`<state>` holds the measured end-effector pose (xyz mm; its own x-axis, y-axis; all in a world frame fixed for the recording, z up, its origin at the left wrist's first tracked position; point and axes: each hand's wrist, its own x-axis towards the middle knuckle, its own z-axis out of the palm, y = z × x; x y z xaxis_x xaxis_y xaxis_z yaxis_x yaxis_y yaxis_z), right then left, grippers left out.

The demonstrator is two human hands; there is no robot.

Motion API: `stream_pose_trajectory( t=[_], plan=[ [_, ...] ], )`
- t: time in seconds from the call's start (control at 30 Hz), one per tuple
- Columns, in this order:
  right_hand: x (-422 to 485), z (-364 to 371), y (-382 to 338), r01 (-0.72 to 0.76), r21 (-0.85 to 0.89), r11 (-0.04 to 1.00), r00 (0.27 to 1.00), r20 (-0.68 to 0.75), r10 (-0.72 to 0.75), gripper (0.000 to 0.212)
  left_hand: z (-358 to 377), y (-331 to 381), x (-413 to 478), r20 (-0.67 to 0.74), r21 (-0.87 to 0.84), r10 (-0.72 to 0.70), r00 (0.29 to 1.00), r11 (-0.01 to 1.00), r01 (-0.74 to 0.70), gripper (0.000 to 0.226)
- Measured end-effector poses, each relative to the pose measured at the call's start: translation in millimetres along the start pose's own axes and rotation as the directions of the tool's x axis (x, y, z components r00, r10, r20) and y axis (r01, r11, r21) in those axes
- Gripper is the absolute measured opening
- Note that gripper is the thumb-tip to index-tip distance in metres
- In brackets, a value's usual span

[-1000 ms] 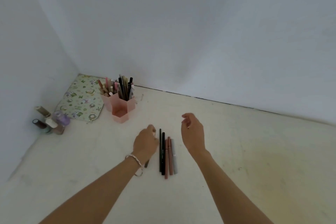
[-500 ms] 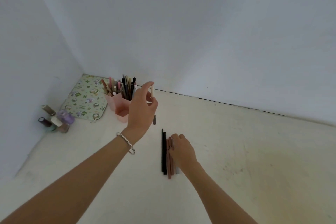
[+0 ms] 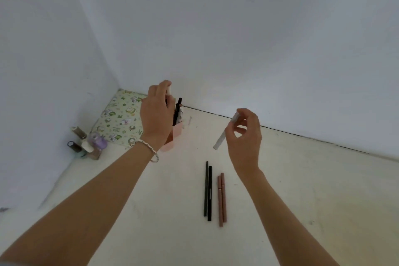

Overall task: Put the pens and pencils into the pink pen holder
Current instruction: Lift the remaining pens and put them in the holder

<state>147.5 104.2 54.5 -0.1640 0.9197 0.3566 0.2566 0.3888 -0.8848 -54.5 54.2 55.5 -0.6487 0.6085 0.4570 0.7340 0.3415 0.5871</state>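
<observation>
Left hand point(image 3: 155, 119) over holder point(image 3: 172, 137), fingers pinching a pale pen point(image 3: 169, 90) to drop; right hand point(image 3: 245, 136), right of holder, pinches a grey pen point(image 3: 223, 136), next needing tip-down aim; four pens point(image 3: 209, 192) lie nearer.

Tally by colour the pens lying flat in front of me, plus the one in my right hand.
black pens: 2
pink pens: 2
white pen, held in the right hand: 1
Total: 5

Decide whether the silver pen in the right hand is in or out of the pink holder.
Out. The right hand pinches the silver pen in the air, right of the pink holder.
</observation>
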Motion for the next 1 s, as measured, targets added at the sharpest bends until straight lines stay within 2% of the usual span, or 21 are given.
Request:
stream_pose_trajectory(
  t=[0.1, 0.17, 0.27, 0.37, 0.47, 0.57, 0.67, 0.73, 0.8, 0.83, 0.9, 0.97, 1.0],
  plan=[
    [0, 15, -4, -0.012, 0.052, 0.999, 1.000, 0.000, 0.012, 0.035, 8, -14, 1, 0.063, 0.233, 0.076, 0.995, 0.968, -0.089, 0.023],
    [0, 30, -7, -0.010, 0.082, 0.997, 1.000, 0.005, 0.010, 0.036, 11, -22, 0, 0.083, 0.303, 0.094, 0.992, 0.946, -0.115, 0.024],
    [2, 60, -15, 0.049, 0.112, 0.993, 0.998, 0.030, -0.053, 0.036, 3, -29, 4, -0.028, 0.222, 0.104, 0.994, 0.970, -0.095, 0.028],
    [6, 92, -21, 0.104, 0.086, 0.991, 0.985, 0.130, -0.114, 0.029, -12, -34, 11, -0.093, 0.110, 0.089, 0.992, 0.991, -0.078, 0.028],
    [5, 116, -14, 0.170, -0.015, 0.985, 0.949, 0.273, -0.160, 0.022, -24, -34, 10, -0.127, 0.003, 0.068, 0.990, 0.998, -0.068, 0.027],
    [0, 124, -3, 0.219, -0.120, 0.968, 0.921, 0.352, -0.165, 0.021, -28, -28, -3, -0.145, -0.068, 0.075, 0.987, 0.994, -0.086, 0.024],
    [-5, 122, 2, 0.414, -0.277, 0.867, 0.876, 0.380, -0.296, 0.011, -27, -19, -25, -0.108, -0.119, 0.059, 0.992, 0.990, -0.072, 0.015],
    [-4, 116, 4, 0.450, -0.321, 0.833, 0.867, 0.378, -0.323, 0.016, -20, -12, -46, -0.032, -0.174, -0.018, 0.999, 0.985, 0.013, 0.017],
    [2, 104, 5, 0.365, -0.300, 0.881, 0.916, 0.284, -0.283, 0.030, -8, -5, -72, 0.153, -0.189, -0.137, 0.979, 0.968, 0.166, 0.020],
    [6, 95, 7, 0.312, -0.287, 0.906, 0.942, 0.215, -0.256, 0.034, 0, -2, -85, 0.281, -0.146, -0.184, 0.942, 0.962, 0.231, 0.018],
    [12, 73, 12, 0.230, -0.262, 0.937, 0.972, 0.115, -0.206, 0.037, 18, 8, -111, 0.518, 0.010, -0.241, 0.821, 0.961, 0.276, 0.013],
    [14, 49, 17, 0.165, -0.243, 0.956, 0.986, 0.069, -0.153, 0.039, 35, 22, -132, 0.669, 0.146, -0.283, 0.687, 0.957, 0.252, 0.021],
    [14, 39, 20, 0.149, -0.240, 0.959, 0.989, 0.057, -0.140, 0.038, 41, 26, -141, 0.702, 0.197, -0.304, 0.644, 0.952, 0.235, 0.025]
  ],
)
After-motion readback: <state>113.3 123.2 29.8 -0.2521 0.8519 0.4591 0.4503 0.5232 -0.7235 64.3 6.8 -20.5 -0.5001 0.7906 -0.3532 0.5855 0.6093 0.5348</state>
